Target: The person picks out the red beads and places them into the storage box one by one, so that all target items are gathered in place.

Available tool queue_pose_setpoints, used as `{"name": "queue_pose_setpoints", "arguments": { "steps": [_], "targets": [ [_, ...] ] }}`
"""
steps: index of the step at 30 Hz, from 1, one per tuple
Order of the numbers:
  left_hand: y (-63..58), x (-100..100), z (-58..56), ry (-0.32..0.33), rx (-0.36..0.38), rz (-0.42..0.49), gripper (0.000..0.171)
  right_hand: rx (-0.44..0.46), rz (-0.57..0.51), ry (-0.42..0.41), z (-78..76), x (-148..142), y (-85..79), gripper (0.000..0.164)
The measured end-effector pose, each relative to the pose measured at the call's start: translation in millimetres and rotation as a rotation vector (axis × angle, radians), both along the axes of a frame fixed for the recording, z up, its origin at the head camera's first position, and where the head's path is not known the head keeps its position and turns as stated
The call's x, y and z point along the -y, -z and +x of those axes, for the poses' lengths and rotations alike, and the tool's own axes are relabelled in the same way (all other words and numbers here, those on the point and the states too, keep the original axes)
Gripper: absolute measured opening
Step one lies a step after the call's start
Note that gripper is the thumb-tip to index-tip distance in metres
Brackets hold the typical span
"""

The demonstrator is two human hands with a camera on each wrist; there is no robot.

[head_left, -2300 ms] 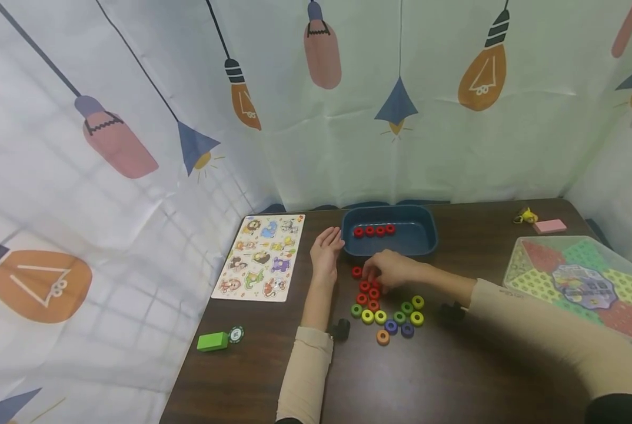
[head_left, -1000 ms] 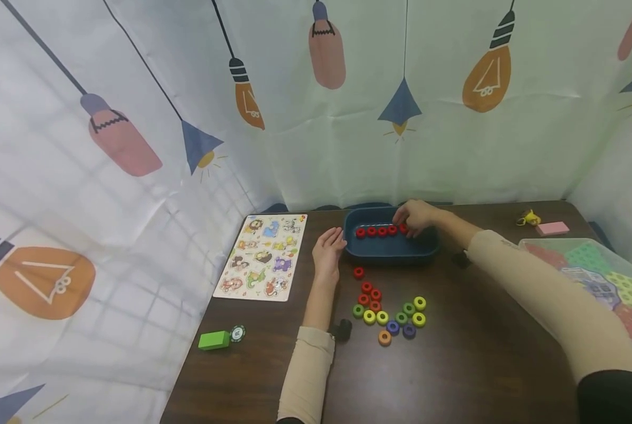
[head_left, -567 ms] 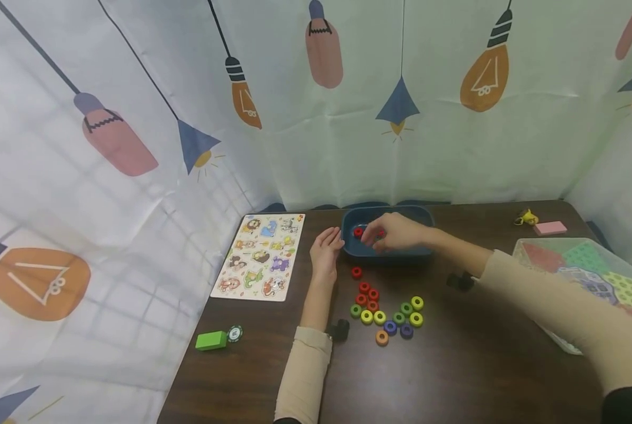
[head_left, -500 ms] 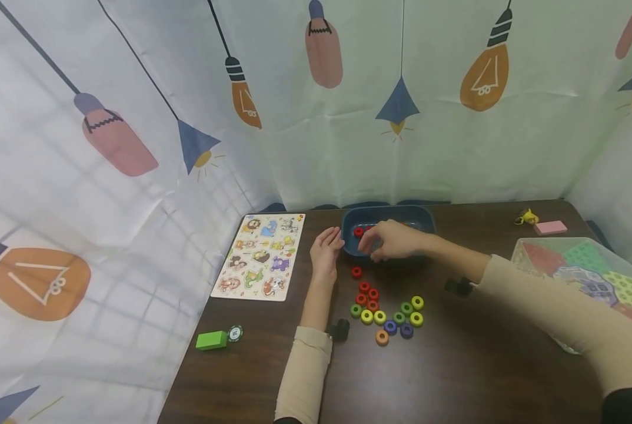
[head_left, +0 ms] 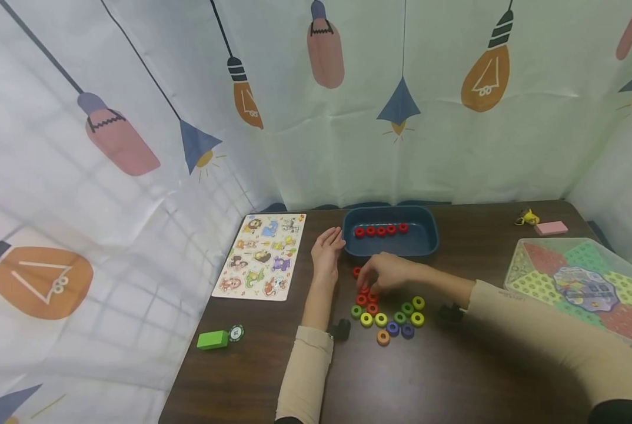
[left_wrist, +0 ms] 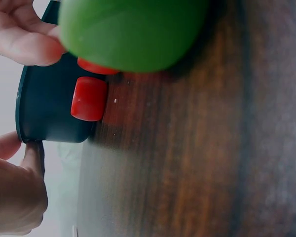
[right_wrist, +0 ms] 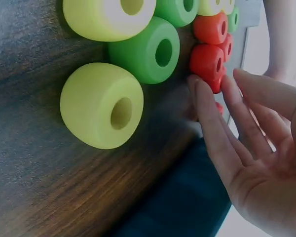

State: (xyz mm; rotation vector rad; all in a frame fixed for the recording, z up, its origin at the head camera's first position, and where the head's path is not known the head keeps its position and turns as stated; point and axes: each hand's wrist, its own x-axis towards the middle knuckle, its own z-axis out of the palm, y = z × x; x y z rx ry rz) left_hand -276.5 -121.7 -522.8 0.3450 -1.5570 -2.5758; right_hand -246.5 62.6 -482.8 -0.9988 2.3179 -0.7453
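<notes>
Several thick red toy rings (head_left: 392,229) stand in a row inside the dark blue tray (head_left: 424,240). My left hand (head_left: 325,253) holds the tray's left end; in the left wrist view the rim lies between its finger and thumb. Over the loose red rings (head_left: 372,308) on the table reaches my right hand (head_left: 390,272), fingers pointing down. Its fingertips in the right wrist view are apart, close around a red ring (right_wrist: 206,60), with no ring visibly lifted. A green ring (left_wrist: 133,29) hides part of the left wrist view.
Green, yellow, blue and purple rings and one orange ring (head_left: 382,337) lie in front. An animal puzzle board (head_left: 260,256), a green block (head_left: 212,340) and a chip (head_left: 236,333) are at left. A clear box (head_left: 586,288), pink block (head_left: 551,228) and yellow figure (head_left: 528,217) are at right.
My right hand has set a fifth red ring at the right end of the tray's row, then come back to the loose red rings. My left hand has stayed at the tray.
</notes>
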Motion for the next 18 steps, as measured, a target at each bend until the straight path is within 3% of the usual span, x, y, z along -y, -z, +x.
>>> {"name": "queue_pose_setpoints", "arguments": {
  "steps": [9, 18],
  "targets": [
    [-0.9, 1.3, 0.7, 0.004, 0.004, 0.003, 0.052, -0.097, -0.06, 0.094, 12.7, 5.2, 11.8, 0.024],
    [-0.4, -0.4, 1.2, -0.005, -0.007, 0.002, 0.052, 0.005, -0.158, 0.11, 13.0, 1.8, 21.5, 0.033]
  ]
}}
